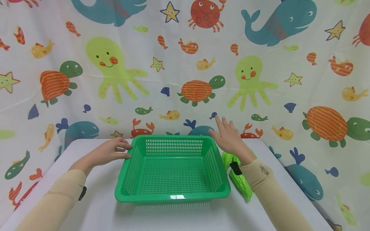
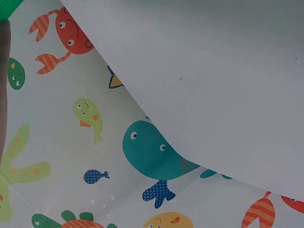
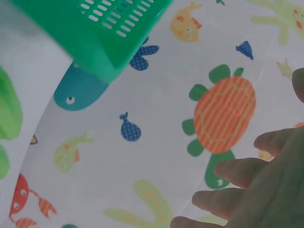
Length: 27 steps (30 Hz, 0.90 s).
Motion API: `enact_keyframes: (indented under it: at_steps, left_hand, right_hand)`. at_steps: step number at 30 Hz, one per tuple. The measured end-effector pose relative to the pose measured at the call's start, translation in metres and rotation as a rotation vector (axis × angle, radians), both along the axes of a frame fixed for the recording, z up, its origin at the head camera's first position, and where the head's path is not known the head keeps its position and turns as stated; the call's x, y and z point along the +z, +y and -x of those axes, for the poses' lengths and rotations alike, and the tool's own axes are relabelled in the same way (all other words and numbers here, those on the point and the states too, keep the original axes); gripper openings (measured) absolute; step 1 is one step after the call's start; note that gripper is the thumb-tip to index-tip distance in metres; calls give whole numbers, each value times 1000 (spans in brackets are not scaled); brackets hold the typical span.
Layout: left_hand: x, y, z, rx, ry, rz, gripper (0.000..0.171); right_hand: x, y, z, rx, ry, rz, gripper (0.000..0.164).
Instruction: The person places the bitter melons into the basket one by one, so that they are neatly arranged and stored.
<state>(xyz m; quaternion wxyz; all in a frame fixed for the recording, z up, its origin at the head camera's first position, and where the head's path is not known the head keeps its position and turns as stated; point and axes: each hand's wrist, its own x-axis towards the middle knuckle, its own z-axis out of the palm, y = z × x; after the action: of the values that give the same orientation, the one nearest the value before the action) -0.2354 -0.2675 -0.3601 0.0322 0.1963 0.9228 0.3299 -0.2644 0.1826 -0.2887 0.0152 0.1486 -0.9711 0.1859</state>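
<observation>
Sleeves (image 1: 55,199) flank green basket (image 1: 173,175), left hand (image 1: 114,149) at its rim.

From the head, 1 camera looks forward and down at the basket (image 1: 173,176) and bench (image 1: 98,195); 2 wrist cameras, closer in, face bench edge and patterned cloth (image 1: 173,72), the right sharing a basket corner with the head view.

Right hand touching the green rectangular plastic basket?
Apart. Right wrist view shows white sea-animal-print backdrop between the right hand and green rectangular plastic basket.
</observation>
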Motion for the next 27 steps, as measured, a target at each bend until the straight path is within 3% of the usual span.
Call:
enact_keyframes:
  at_steps: [6, 13, 27]
  left_hand:
    - [2, 1, -2, 1, 29, 42, 50]
    - [2, 1, -3, 1, 15, 37, 51]
    - [1, 1, -1, -8, 13, 22, 51]
  right_hand:
    - [-8, 35, -22, 8, 22, 30, 77]
    - [-29, 76, -44, 10, 74, 92, 74]
    - [-66, 122, -61, -17, 134, 100, 69]
